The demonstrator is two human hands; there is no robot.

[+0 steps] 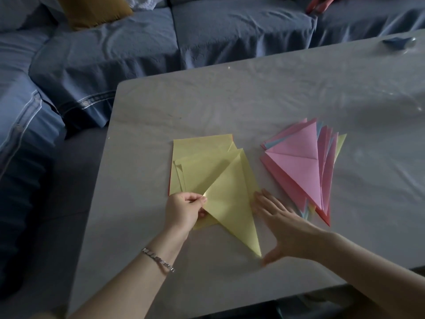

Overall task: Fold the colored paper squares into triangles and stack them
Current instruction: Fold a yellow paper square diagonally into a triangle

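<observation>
Folded sheet: a pale yellow paper sheet folded into a long narrow triangle (232,203) lies on the near middle of the pale grey stone-look table (230,100).
Axis: its long axis runs from the far end down to a sharp tip pointing toward the near right.
Left hand: the left hand (181,212) lies at the triangle's left corner, with thumb and fingers pinching that corner.
Right hand: the right hand (282,226) lies flat along the triangle's right edge, fingers straight and together, thumb spread wide just beside the tip.
Yellow pile: a pile of unfolded yellow paper squares (197,150) lies under the triangle's far part.
Finished stack: a fanned stack of folded paper triangles, pink on top (299,162), lies just right of the right hand, tips toward the near edge.
Edges and room: the tip is near the table's front edge. Bare tabletop spreads left and beyond, and a blue fabric sofa (115,54) borders the far side.
</observation>
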